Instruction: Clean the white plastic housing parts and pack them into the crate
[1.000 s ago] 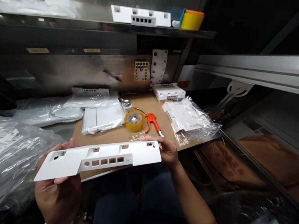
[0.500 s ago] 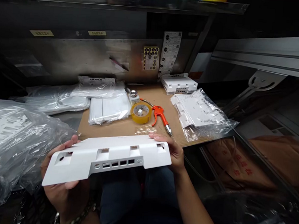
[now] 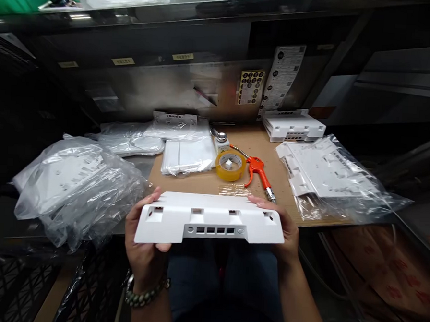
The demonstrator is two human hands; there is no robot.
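Between my hands, over my lap at the table's front edge, is a white plastic housing (image 3: 212, 218) with a row of port openings facing me. My left hand (image 3: 146, 239) wraps round its left end, fingers above and below. My right hand (image 3: 287, 229) closes on its right end. Just beyond it on the brown cardboard lie a roll of yellow tape (image 3: 220, 168) with a small white piece inside its ring, and an orange air blow gun (image 3: 257, 167). A small bottle with a metal top (image 3: 221, 143) stands behind the tape.
Bagged white panels (image 3: 80, 173) are on the left, with flat plastic bags (image 3: 190, 155) at the back. More white parts in clear plastic (image 3: 329, 172) lie at right, below stacked white housings (image 3: 292, 124). A shelf edge (image 3: 208, 11) crosses overhead.
The view has swung left, so the table appears further right. The housing now sits more level, its tilt reduced; both hands keep hold of it.
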